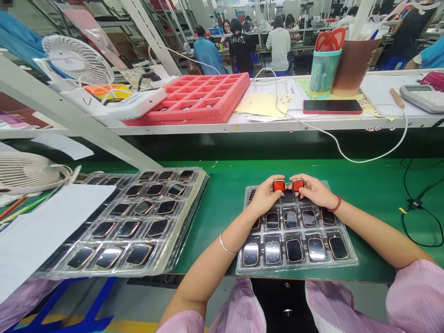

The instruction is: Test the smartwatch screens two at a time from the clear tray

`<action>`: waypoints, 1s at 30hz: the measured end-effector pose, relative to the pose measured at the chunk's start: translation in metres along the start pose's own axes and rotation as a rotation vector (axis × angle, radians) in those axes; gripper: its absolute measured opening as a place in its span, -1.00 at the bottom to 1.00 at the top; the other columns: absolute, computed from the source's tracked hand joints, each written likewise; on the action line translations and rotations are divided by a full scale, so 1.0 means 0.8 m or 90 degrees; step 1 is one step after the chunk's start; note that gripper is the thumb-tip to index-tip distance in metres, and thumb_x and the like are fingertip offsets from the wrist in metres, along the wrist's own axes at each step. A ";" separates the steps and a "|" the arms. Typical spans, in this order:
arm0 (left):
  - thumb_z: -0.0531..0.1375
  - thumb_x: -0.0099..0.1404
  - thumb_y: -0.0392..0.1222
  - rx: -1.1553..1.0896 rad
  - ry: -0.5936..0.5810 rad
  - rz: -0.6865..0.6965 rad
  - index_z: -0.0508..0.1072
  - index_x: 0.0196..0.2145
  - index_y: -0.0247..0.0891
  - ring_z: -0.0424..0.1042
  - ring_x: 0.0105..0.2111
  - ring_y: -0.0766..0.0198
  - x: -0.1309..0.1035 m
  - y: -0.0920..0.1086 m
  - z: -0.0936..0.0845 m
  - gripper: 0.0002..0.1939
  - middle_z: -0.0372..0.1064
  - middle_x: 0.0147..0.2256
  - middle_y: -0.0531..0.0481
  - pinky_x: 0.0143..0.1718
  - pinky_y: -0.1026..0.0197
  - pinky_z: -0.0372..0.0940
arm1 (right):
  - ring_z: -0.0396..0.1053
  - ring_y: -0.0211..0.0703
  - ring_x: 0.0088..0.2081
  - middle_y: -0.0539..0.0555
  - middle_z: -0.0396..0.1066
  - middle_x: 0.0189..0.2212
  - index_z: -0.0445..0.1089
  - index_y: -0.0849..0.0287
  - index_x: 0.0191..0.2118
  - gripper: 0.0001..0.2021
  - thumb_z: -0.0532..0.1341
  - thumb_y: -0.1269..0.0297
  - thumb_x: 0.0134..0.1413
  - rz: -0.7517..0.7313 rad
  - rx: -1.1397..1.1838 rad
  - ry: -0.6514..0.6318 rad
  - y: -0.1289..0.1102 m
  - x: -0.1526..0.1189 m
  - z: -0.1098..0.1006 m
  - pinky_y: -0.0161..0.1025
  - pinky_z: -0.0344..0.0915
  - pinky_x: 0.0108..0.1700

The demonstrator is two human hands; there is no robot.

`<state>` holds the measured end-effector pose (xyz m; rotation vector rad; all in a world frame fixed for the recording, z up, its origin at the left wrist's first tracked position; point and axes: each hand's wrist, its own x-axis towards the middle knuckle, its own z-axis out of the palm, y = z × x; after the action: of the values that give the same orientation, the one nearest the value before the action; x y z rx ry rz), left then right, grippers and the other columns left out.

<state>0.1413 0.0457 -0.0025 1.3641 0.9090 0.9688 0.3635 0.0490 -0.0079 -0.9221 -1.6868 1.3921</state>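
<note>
Two orange pieces (small, glossy), left hand gripping one, right hand the other

Green surface runs wide across here. Sitting on it in the middle, a clear blister tray of small dark-screened devices. Off to the left, a stack of similar trays, with a white sheet of paper beside it and a white fan behind. A black cable trails at right.

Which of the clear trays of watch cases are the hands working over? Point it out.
The single clear tray in front of the person, not the stack of trays left of it. The left hand and right hand each hold an orange piece above its far row.
</note>
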 end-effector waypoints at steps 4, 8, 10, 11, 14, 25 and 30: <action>0.22 0.10 -0.43 0.016 0.001 -0.004 0.39 0.09 -0.29 0.48 -0.25 0.25 -0.001 0.002 0.001 -0.44 0.48 -0.18 -0.07 -0.14 0.20 0.37 | 0.53 -0.14 -0.26 0.13 0.52 -0.10 0.36 0.14 0.08 -0.54 0.19 0.45 0.01 -0.006 -0.007 -0.007 0.000 -0.001 0.000 -0.20 0.51 -0.26; 0.22 0.13 -0.39 0.015 -0.005 -0.006 0.40 0.05 -0.29 0.47 -0.32 0.28 -0.001 0.002 0.000 -0.51 0.47 -0.19 -0.06 -0.15 0.17 0.37 | 0.51 -0.16 -0.30 0.14 0.54 -0.13 0.37 0.15 0.06 -0.61 0.20 0.38 0.07 0.003 0.000 -0.011 -0.001 -0.001 0.000 -0.21 0.49 -0.30; 0.23 0.12 -0.39 0.014 -0.001 -0.007 0.40 0.05 -0.29 0.48 -0.29 0.27 0.000 0.001 0.000 -0.51 0.48 -0.18 -0.07 -0.13 0.16 0.38 | 0.52 -0.15 -0.28 0.14 0.54 -0.12 0.36 0.14 0.06 -0.60 0.21 0.37 0.06 -0.001 0.002 -0.017 -0.004 -0.001 0.000 -0.19 0.50 -0.28; 0.23 0.12 -0.40 0.018 0.003 -0.007 0.40 0.05 -0.29 0.49 -0.25 0.24 0.000 0.001 0.001 -0.50 0.48 -0.17 -0.07 -0.11 0.16 0.37 | 0.52 -0.14 -0.24 0.15 0.54 -0.10 0.35 0.13 0.07 -0.57 0.22 0.39 0.03 -0.006 0.001 -0.021 -0.006 -0.001 0.000 -0.18 0.51 -0.24; 0.25 0.11 -0.39 0.028 0.008 -0.011 0.38 0.09 -0.28 0.49 -0.14 0.19 0.000 0.000 0.001 -0.45 0.49 -0.16 -0.09 -0.08 0.17 0.36 | 0.53 -0.09 -0.13 0.15 0.53 -0.04 0.33 0.12 0.10 -0.50 0.24 0.43 -0.03 -0.020 0.002 -0.024 -0.010 -0.001 0.000 -0.14 0.50 -0.14; 0.29 0.16 -0.29 0.014 -0.009 0.018 0.41 0.00 -0.29 0.45 -0.33 0.30 -0.001 0.002 0.000 -0.58 0.47 -0.25 -0.03 -0.16 0.19 0.36 | 0.50 -0.17 -0.30 0.12 0.55 -0.14 0.36 0.14 0.08 -0.57 0.20 0.42 0.03 0.004 -0.004 -0.011 -0.005 -0.001 0.000 -0.21 0.49 -0.28; 0.31 0.17 -0.24 0.006 -0.001 0.016 0.44 -0.09 -0.30 0.42 -0.43 0.35 -0.001 0.004 0.001 -0.67 0.47 -0.32 0.01 -0.26 0.23 0.36 | 0.49 -0.19 -0.34 0.11 0.55 -0.19 0.40 0.15 0.03 -0.62 0.21 0.39 0.05 0.020 -0.002 -0.010 -0.008 -0.002 0.001 -0.23 0.49 -0.32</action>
<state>0.1417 0.0442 0.0003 1.3870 0.8990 0.9838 0.3628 0.0465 -0.0015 -0.9450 -1.6939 1.4204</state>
